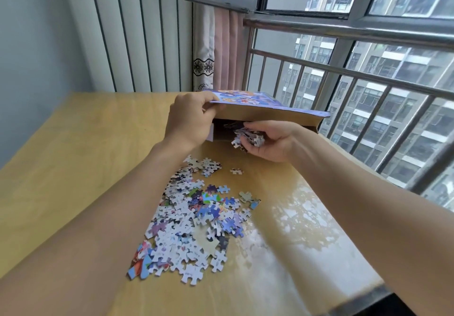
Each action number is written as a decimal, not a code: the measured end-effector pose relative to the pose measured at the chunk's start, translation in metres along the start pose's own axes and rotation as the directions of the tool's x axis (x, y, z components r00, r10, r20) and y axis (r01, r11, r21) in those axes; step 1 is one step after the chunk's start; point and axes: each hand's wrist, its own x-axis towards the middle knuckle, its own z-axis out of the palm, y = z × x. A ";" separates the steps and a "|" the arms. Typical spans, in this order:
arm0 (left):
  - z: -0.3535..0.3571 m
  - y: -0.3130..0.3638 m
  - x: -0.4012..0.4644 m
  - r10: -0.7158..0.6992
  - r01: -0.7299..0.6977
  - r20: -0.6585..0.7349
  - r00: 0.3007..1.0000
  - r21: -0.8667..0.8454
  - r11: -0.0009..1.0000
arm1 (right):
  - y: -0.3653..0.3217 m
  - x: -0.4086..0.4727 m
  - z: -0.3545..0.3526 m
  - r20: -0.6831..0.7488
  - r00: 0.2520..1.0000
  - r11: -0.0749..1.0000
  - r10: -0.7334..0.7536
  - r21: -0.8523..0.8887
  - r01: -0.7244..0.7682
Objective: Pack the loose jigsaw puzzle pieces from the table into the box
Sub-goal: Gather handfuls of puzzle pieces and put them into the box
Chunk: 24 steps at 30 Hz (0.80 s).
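Note:
A purple puzzle box (265,109) lies on the wooden table (73,168) by the window, its open end facing me. My left hand (189,119) grips the box's lid flap at the left corner and holds it lifted. My right hand (267,141) holds a handful of puzzle pieces (248,137) right at the box's opening. A wide heap of loose puzzle pieces (191,222) covers the table between my forearms. One single piece (236,171) lies apart near the box, and two more (249,199) sit at the heap's right edge.
A metal window railing (368,74) runs along the table's right side. A pink curtain (221,52) hangs behind the box, beside a ribbed white wall panel (137,33). The table's near right corner (378,288) has a dark edge.

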 end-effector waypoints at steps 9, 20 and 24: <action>-0.006 -0.003 0.007 -0.022 0.021 -0.033 0.999 -0.025 0.999 | -0.008 0.006 0.013 -0.004 0.975 0.921 -0.222 0.327 0.211; -0.005 -0.001 0.003 0.001 -0.001 -0.045 0.999 -0.002 1.000 | 0.005 0.021 -0.029 -0.032 0.825 0.537 -0.565 -0.773 0.337; -0.006 -0.001 0.005 0.004 -0.003 -0.069 0.998 0.006 1.000 | 0.010 0.014 -0.043 0.291 0.596 -0.116 -0.749 -0.942 0.314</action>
